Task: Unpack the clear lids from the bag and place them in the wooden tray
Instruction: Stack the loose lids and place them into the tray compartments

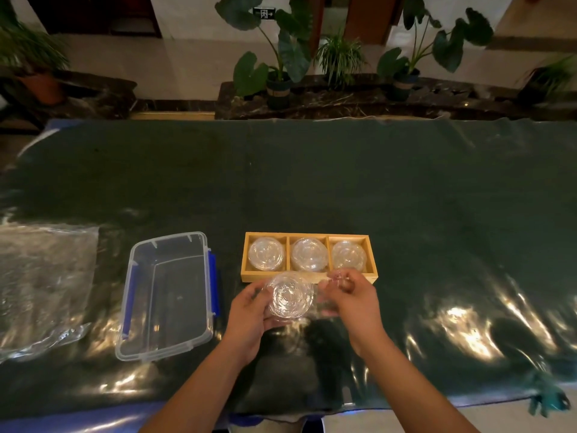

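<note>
A wooden tray (246,270) with three compartments lies on the table just beyond my hands. Clear lids sit stacked in the left (267,254), middle (309,254) and right (348,255) compartments. My left hand (249,310) grips a stack of clear lids (288,297) from below and the side, just in front of the tray. My right hand (349,300) pinches something thin and clear (338,278) next to that stack, over the tray's front edge; whether it is a lid or bag film I cannot tell.
An open clear plastic box (168,295) with blue latches stands left of the tray. A flat clear plastic bag (43,276) lies at the far left. A shiny dark green cover (406,198) spreads over the table. Potted plants (281,57) stand beyond the far edge.
</note>
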Demonstrator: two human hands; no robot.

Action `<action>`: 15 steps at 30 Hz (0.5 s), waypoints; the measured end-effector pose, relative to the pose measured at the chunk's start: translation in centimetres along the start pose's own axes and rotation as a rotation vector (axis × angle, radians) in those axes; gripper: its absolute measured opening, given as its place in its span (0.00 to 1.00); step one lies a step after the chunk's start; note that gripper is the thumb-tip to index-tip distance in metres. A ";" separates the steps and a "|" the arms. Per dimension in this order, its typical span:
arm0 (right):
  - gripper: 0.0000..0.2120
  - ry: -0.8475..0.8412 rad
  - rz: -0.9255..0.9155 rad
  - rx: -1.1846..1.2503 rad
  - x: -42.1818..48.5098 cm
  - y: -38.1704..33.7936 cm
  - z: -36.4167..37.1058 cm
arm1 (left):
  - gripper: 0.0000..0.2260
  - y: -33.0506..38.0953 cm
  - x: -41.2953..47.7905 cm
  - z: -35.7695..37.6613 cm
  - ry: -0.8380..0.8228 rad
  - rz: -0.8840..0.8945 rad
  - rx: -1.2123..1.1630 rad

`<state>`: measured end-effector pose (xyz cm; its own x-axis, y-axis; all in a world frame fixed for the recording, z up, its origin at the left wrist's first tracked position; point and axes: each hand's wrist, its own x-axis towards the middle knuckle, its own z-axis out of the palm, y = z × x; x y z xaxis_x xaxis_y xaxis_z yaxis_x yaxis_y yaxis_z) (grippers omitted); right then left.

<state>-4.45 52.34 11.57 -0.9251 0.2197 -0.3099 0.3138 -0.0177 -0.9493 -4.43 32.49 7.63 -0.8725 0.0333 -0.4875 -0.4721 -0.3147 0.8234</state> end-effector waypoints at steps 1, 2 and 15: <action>0.06 0.013 -0.114 0.022 0.0 -0.3 0.1 | 0.09 0.0 0.0 0.0 0.005 0.005 0.004; 0.08 0.007 -0.267 -0.038 0.1 -0.6 0.3 | 0.09 0.1 0.1 0.1 0.011 0.007 0.010; 0.25 -0.422 -0.635 -0.615 -1.2 0.7 0.3 | 0.13 1.2 0.2 0.1 -0.054 -0.058 -0.142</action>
<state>-3.22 51.79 11.24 -0.9236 -0.3560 0.1422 -0.3226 0.5212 -0.7901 -5.21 32.18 8.50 -0.8518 0.1052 -0.5133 -0.5024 -0.4417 0.7433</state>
